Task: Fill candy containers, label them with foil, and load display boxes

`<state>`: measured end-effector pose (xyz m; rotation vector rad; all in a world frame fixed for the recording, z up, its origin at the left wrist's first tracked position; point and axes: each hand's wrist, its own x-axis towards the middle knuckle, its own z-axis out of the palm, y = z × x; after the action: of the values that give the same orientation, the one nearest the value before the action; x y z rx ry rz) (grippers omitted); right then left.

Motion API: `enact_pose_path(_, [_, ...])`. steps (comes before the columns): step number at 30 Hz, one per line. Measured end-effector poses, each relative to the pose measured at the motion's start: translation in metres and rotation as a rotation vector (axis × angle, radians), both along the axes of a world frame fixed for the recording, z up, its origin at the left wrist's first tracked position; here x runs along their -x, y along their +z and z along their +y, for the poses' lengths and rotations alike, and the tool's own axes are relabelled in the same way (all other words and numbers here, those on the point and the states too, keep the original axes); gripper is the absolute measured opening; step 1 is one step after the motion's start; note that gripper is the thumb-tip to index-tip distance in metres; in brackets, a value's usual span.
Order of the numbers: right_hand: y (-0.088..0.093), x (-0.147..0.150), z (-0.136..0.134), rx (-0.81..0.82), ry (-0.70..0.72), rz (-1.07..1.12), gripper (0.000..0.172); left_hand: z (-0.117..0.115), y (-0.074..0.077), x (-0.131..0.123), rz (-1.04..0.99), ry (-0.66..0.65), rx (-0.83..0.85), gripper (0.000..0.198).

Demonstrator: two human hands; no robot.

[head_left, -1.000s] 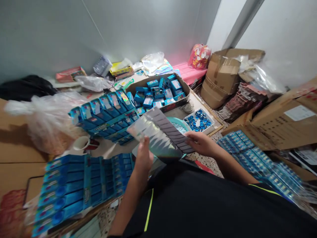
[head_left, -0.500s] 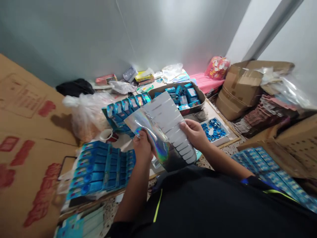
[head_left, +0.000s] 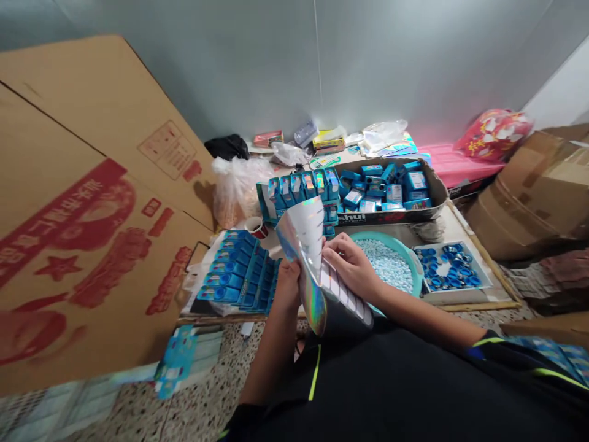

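Note:
A shiny holographic sheet (head_left: 304, 245) with white rectangular sections bends between my hands, its upper part curled over. My left hand (head_left: 289, 279) is closed around its left edge. On the right side, my right hand (head_left: 350, 263) pinches the sheet near its middle, fingers bent over the white sections. Just behind the sheet stand blue boxes in a row (head_left: 294, 187). More blue boxes (head_left: 237, 270) lie in rows left of my left hand. Beyond my right hand is a turquoise basin (head_left: 416, 270) of small pale pieces.
A carton of loose blue boxes (head_left: 391, 217) sits at the back. A white tray (head_left: 481, 279) holds blue caps at the right. Large cardboard (head_left: 115, 233) rises at the left; a red-and-white cup (head_left: 256, 228) stands near the box rows.
The view has swung left, bringing the turquoise basin into fuller sight. The sheet, flatter before, is now bent and curled, and my hands are closer together.

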<state>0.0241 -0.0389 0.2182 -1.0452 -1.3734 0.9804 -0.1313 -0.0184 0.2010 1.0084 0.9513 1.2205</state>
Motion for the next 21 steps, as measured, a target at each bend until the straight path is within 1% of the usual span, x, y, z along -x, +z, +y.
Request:
enact_pose_path(1, [0.005,-0.004,-0.004,-0.033,0.073,-0.048,0.03,-0.003,0.001,0.005,-0.014,0.039,0.009,0.063])
enact_pose_path(3, [0.015,-0.009,-0.013,-0.065,0.281,-0.113,0.034,-0.005,-0.001,0.013,-0.028,0.213,-0.002,0.057])
enact_pose_path(4, [0.017,-0.011,-0.017,-0.061,0.381,-0.144,0.043,-0.005,-0.002,0.015,-0.019,0.326,-0.028,0.056])
enact_pose_path(5, [0.019,-0.012,-0.02,-0.049,0.442,-0.177,0.054,-0.004,-0.003,0.016,-0.005,0.421,-0.055,0.058])
enact_pose_path(6, [0.018,-0.013,-0.022,-0.033,0.457,-0.208,0.06,-0.003,-0.003,0.018,0.009,0.494,-0.081,0.062])
enact_pose_path(7, [0.016,-0.013,-0.024,-0.015,0.431,-0.237,0.058,-0.002,-0.002,0.02,0.024,0.542,-0.105,0.067])
enact_pose_path(9, [0.009,-0.015,-0.022,0.023,0.314,-0.298,0.04,-0.003,0.004,0.028,0.092,0.589,-0.16,0.079])
enact_pose_path(10, [0.005,-0.017,-0.02,0.039,0.259,-0.34,0.031,-0.005,0.01,0.033,0.174,0.623,-0.205,0.086])
enact_pose_path(11, [0.003,-0.02,-0.018,0.052,0.22,-0.4,0.025,-0.009,0.018,0.039,0.31,0.68,-0.277,0.093])
enact_pose_path(13, [0.003,-0.027,-0.014,0.063,0.177,-0.557,0.015,-0.018,0.037,0.051,0.647,0.78,-0.449,0.104])
enact_pose_path(14, [0.006,-0.031,-0.013,0.055,0.172,-0.633,0.013,-0.022,0.047,0.056,0.815,0.78,-0.536,0.104])
enact_pose_path(15, [0.01,-0.035,-0.013,0.042,0.181,-0.693,0.014,-0.026,0.056,0.059,0.928,0.699,-0.586,0.1])
enact_pose_path(16, [0.016,-0.037,-0.013,0.028,0.206,-0.731,0.016,-0.029,0.064,0.059,1.028,0.542,-0.622,0.09])
enact_pose_path(17, [0.023,-0.039,-0.013,0.009,0.244,-0.747,0.017,-0.031,0.071,0.058,1.122,0.31,-0.65,0.077])
enact_pose_path(18, [0.029,-0.04,-0.014,-0.012,0.292,-0.748,0.018,-0.031,0.075,0.056,1.191,0.052,-0.661,0.061])
enact_pose_path(19, [0.035,-0.041,-0.015,-0.031,0.335,-0.738,0.018,-0.029,0.077,0.053,1.254,-0.192,-0.662,0.045])
enact_pose_path(20, [0.04,-0.043,-0.015,-0.041,0.365,-0.718,0.019,-0.028,0.077,0.051,1.302,-0.382,-0.648,0.035])
enact_pose_path(21, [0.043,-0.045,-0.016,-0.037,0.375,-0.686,0.019,-0.025,0.075,0.05,1.33,-0.49,-0.623,0.034])
